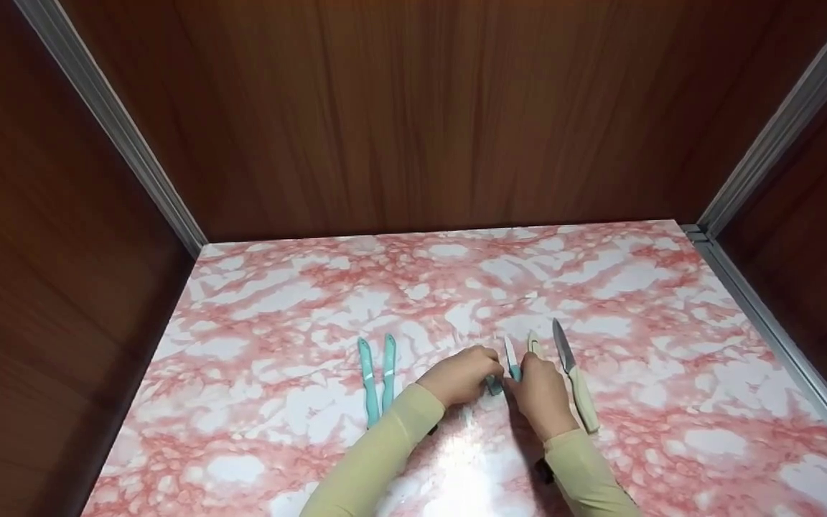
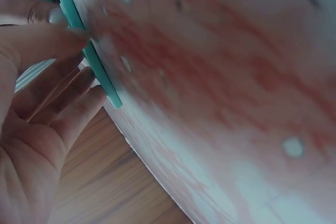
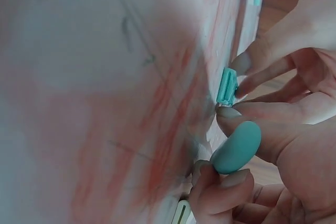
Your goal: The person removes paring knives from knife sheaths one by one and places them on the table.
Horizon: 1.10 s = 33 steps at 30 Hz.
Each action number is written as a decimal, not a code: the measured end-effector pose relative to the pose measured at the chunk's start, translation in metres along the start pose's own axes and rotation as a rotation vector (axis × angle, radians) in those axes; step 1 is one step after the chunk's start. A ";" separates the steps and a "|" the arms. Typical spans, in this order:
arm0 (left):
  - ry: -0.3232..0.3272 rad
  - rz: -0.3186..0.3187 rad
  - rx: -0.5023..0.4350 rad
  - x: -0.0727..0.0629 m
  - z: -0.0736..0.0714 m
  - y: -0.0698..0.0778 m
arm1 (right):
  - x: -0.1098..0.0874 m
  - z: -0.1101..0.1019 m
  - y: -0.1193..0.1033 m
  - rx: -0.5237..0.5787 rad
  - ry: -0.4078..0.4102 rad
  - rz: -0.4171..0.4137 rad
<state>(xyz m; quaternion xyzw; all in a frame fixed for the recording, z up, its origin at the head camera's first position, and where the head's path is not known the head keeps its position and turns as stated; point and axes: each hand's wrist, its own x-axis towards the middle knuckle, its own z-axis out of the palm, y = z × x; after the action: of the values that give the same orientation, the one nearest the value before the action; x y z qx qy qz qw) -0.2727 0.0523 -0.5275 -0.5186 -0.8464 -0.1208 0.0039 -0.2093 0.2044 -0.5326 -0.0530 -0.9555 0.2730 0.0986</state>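
My left hand (image 1: 465, 375) pinches a teal knife sheath (image 2: 102, 72) between thumb and fingers, low at the table. Its slotted end (image 3: 227, 86) shows in the right wrist view. Close beside it, my right hand (image 1: 543, 391) grips a small knife (image 1: 510, 350) by its teal handle (image 3: 237, 148), the bare blade pointing away from me. Sheath and knife are apart. Just beyond the right hand lies a cream sheath (image 1: 534, 343), partly hidden by that hand. To its right rests a larger unsheathed knife (image 1: 583, 402) with a cream handle.
Two teal knives (image 1: 368, 380) lie side by side left of my hands, their lower ends near or behind the left sleeve. The red-and-white marbled table (image 1: 298, 287) meets brown wood panels (image 1: 413, 129) at the back and sides.
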 end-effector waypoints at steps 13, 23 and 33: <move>-0.015 -0.017 0.013 0.001 0.000 0.002 | 0.000 0.001 -0.002 -0.030 -0.022 0.013; -0.011 -0.030 0.041 -0.004 -0.004 0.006 | -0.002 0.003 -0.003 -0.070 0.004 -0.021; -0.040 -0.045 0.057 -0.007 -0.005 0.006 | -0.001 0.004 -0.005 -0.153 -0.029 0.051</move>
<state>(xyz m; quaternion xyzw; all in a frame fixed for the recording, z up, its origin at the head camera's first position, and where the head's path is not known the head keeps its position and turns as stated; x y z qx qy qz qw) -0.2648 0.0480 -0.5223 -0.5016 -0.8608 -0.0863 -0.0012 -0.2097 0.1983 -0.5335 -0.0809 -0.9732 0.2023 0.0733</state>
